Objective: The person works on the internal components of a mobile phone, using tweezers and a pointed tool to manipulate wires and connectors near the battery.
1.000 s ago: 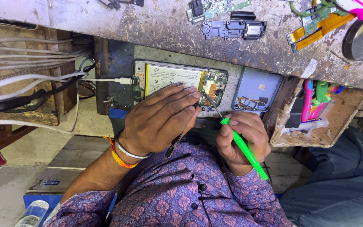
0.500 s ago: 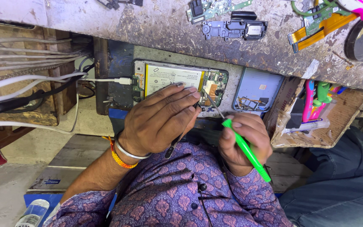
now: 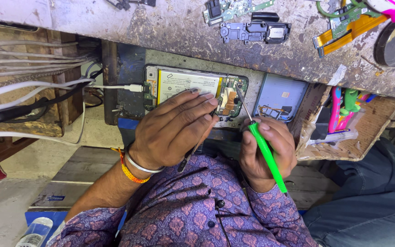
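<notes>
Right hand (image 3: 267,153) is clenched around a green-handled screwdriver (image 3: 266,153), its metal tip planted on the circuit board of the opened smartphone (image 3: 193,89). Left hand (image 3: 174,130) lies fingers-flat over the phone's battery, pinching slim dark tweezers (image 3: 193,153) beneath the palm. The phone sits at the near edge of the worn, scuffed table (image 3: 170,32), a white cable (image 3: 110,87) plugged into its left end. Both wrists angle up from a purple patterned shirt (image 3: 193,210).
</notes>
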